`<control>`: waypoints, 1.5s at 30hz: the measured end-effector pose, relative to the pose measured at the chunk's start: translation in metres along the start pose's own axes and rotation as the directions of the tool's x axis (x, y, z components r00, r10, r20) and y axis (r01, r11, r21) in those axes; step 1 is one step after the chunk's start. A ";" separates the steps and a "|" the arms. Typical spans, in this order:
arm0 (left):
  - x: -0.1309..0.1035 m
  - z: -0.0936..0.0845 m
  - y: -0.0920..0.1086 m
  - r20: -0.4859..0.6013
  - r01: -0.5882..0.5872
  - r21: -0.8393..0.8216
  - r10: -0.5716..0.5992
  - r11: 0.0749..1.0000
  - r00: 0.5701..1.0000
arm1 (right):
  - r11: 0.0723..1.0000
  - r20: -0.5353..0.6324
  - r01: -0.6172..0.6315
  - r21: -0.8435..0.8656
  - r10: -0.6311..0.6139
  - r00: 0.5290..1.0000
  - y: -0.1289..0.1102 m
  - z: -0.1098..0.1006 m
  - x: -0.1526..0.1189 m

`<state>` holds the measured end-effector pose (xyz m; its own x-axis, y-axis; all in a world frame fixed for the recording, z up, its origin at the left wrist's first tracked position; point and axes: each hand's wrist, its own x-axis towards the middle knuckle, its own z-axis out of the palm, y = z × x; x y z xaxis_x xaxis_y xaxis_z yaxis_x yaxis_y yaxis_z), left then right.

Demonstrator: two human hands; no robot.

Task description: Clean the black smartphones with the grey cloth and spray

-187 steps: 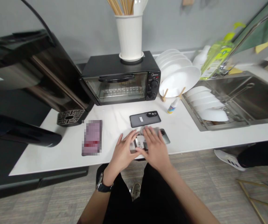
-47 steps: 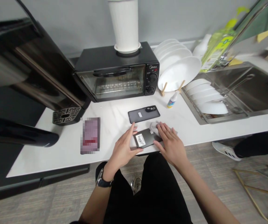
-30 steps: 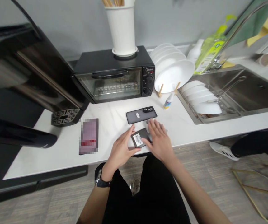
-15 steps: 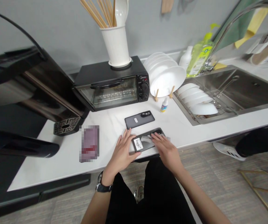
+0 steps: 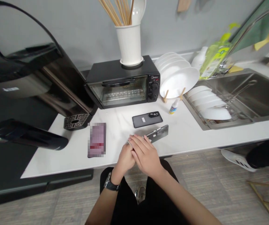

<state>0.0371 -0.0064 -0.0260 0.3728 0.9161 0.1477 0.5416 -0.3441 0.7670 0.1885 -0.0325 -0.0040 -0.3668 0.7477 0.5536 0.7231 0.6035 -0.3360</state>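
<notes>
Lifting a grey phone [image 5: 157, 133] off the white table [image 5: 190, 131], tilted on its long edge near the front rim, camera end toward the sink [image 5: 253, 97]. Left hand [image 5: 125, 159] and right hand [image 5: 146, 154] overlapped at its near end, right above left, fingers [image 5: 137, 140] curled around the phone's end in a closed grip. Just behind, flat on the table, a second dark phone [image 5: 147, 119]; to the left, apart, a third phone [image 5: 97, 143]. Behind these, a black toaster oven [image 5: 122, 82], white plates [image 5: 177, 76] in a rack, a small bottle [image 5: 173, 107].
</notes>
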 end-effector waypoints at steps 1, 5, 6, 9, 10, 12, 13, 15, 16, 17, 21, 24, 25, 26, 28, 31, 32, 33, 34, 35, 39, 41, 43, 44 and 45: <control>-0.001 0.000 -0.001 -0.011 -0.005 0.014 0.005 1.000 1.000 | 0.999 0.015 0.032 -0.006 -0.032 0.999 -0.001 0.000 -0.001; -0.002 -0.003 0.007 0.003 0.055 -0.056 -0.055 0.997 0.999 | 0.992 -0.073 -0.042 -0.117 0.033 0.997 0.042 -0.025 -0.013; -0.001 -0.003 0.009 0.011 0.063 -0.078 -0.062 0.995 0.998 | 0.983 -0.115 -0.111 -0.148 0.094 0.989 0.057 -0.034 -0.015; 0.001 -0.002 0.012 0.006 0.067 -0.092 -0.066 0.994 0.998 | 0.928 -0.189 -0.302 -0.219 0.264 0.946 0.077 -0.049 -0.013; 0.001 -0.002 0.011 0.001 0.066 -0.087 -0.066 0.994 0.998 | 0.913 -0.190 -0.336 -0.229 0.297 0.936 0.072 -0.047 -0.010; 0.001 0.000 0.006 -0.019 0.052 -0.055 -0.053 0.997 0.998 | 0.916 -0.159 -0.336 -0.219 0.306 0.938 0.046 -0.031 -0.002; 0.000 0.000 0.003 -0.031 0.031 -0.026 -0.032 0.999 0.999 | 0.940 -0.110 -0.284 -0.191 0.267 0.957 0.029 -0.020 0.002; -0.002 0.000 -0.003 -0.053 -0.026 0.039 0.028 0.999 0.998 | 0.975 -0.049 -0.177 -0.131 0.172 0.984 0.000 0.002 0.006; -0.003 -0.001 -0.004 -0.059 -0.041 0.063 0.045 0.997 0.997 | 0.985 -0.026 -0.129 -0.114 0.126 0.992 -0.008 0.009 0.006; -0.004 -0.002 -0.005 -0.059 -0.041 0.071 0.045 0.997 0.997 | 0.989 -0.020 -0.097 -0.111 0.096 0.995 -0.010 0.011 0.005; -0.004 -0.005 0.003 -0.020 0.048 -0.031 -0.048 0.998 0.999 | 0.964 -0.091 -0.155 -0.218 0.138 0.986 0.038 -0.017 -0.010; -0.001 -0.003 0.009 -0.021 0.056 -0.071 -0.058 0.996 0.998 | 0.906 -0.121 -0.289 -0.309 0.264 0.957 0.075 -0.050 -0.009; 0.000 -0.002 0.009 -0.029 0.052 -0.070 -0.055 0.996 0.998 | 0.886 -0.121 -0.324 -0.331 0.301 0.946 0.077 -0.055 -0.005; 0.000 -0.001 0.008 -0.037 0.046 -0.067 -0.048 0.997 0.998 | 0.874 -0.119 -0.345 -0.344 0.323 0.939 0.072 -0.055 0.000; 0.000 0.000 0.004 -0.049 0.024 -0.037 -0.026 0.999 0.998 | 0.887 -0.101 -0.323 -0.329 0.307 0.946 0.049 -0.041 0.010; -0.002 0.000 -0.005 -0.072 -0.047 0.077 0.052 0.996 0.996 | 0.966 -0.028 -0.131 -0.225 0.128 0.991 0.005 -0.006 0.014; -0.003 -0.001 -0.006 -0.076 -0.068 0.107 0.077 0.992 0.994 | 0.979 -0.011 -0.062 -0.194 0.061 0.998 -0.003 0.001 0.010; -0.004 -0.002 -0.006 -0.078 -0.080 0.120 0.090 0.990 0.993 | 0.983 -0.006 -0.020 -0.181 0.019 1.000 -0.005 0.004 0.005; -0.005 -0.002 -0.005 -0.077 -0.082 0.112 0.091 0.990 0.993 | 0.982 -0.011 -0.006 -0.187 0.004 1.000 -0.001 0.002 -0.002; -0.005 -0.003 -0.003 -0.073 -0.075 0.086 0.082 0.993 0.994 | 0.978 -0.025 -0.022 -0.208 0.017 1.000 0.009 -0.005 -0.008; -0.002 -0.002 0.006 -0.045 -0.050 -0.032 0.049 0.998 0.998 | 0.915 -0.046 -0.222 -0.338 0.220 0.974 0.067 -0.049 -0.016; -0.001 0.000 0.007 -0.052 -0.050 -0.036 0.048 0.998 0.998 | 0.870 -0.036 -0.299 -0.391 0.310 0.950 0.075 -0.059 -0.005; -0.001 0.002 0.003 -0.078 -0.047 -0.004 0.046 0.999 0.996 | 0.861 -0.035 -0.318 -0.396 0.332 0.943 0.060 -0.049 0.008; -0.001 0.002 0.000 -0.090 -0.050 0.023 0.052 0.998 0.995 | 0.877 -0.032 -0.302 -0.374 0.313 0.949 0.046 -0.039 0.013; -0.001 0.003 -0.003 -0.097 -0.059 0.054 0.064 0.997 0.993 | 0.909 -0.013 -0.253 -0.332 0.263 0.965 0.030 -0.027 0.015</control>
<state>0.0371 -0.0069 -0.0302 0.3316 0.9080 0.2562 0.5589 -0.4078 0.7220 0.2205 -0.0108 0.0143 -0.1560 0.8767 0.4550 0.9440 0.2679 -0.1925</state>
